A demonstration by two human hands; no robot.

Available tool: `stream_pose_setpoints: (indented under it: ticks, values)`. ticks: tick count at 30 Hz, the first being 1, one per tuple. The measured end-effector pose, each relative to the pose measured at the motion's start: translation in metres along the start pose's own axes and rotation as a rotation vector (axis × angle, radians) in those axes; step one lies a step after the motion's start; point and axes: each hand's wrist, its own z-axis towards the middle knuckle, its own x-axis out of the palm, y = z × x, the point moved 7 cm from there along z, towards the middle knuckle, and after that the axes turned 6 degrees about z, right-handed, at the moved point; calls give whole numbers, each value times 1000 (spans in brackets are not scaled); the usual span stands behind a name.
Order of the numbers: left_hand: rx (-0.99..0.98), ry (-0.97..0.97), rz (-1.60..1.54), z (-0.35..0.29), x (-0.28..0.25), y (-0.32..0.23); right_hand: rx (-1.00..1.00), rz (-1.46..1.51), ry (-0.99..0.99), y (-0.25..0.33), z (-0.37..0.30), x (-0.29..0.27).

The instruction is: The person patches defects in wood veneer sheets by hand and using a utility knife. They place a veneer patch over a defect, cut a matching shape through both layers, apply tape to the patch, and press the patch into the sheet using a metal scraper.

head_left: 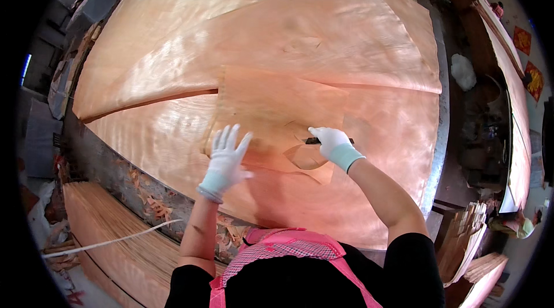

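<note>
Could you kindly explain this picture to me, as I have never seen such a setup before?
There is no machine here: these are a person's own two hands, in white gloves, seen from a wide fisheye camera worn on their head and looking down. That lens bends straight edges. Large, thin, wood-like sheets cover much of the table, with a smaller sheet on top. The right hand has its grip on a dark tool, mostly hidden. The left hand is open and holds nothing.

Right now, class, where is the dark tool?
In the head view, the dark tool is right of centre, in the person's gloved right hand, just above the leaf-shaped outline on the thin wood sheet.
</note>
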Motion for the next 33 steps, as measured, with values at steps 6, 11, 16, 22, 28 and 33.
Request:
stream_pose_setpoints:
  ticks: [6,11,16,22,28,33]
  values:
    - [9,-280,276,-5,-2,43,-35,-11,-20,6,4,6]
    - [-51,-683,363,-26,-94,6,31,-125,36,19,-9,-1]
    - [-289,-697,504,-105,-70,79,5,-215,-56,17,-10,12]
    - [-476,-506,522,-184,-16,191,-48,-149,-137,13,-3,17]
    - [-665,-85,225,-192,7,210,35,-270,-48,12,3,20]
    - [-595,-636,-59,-240,-33,187,-219,-114,-328,73,-7,-20]
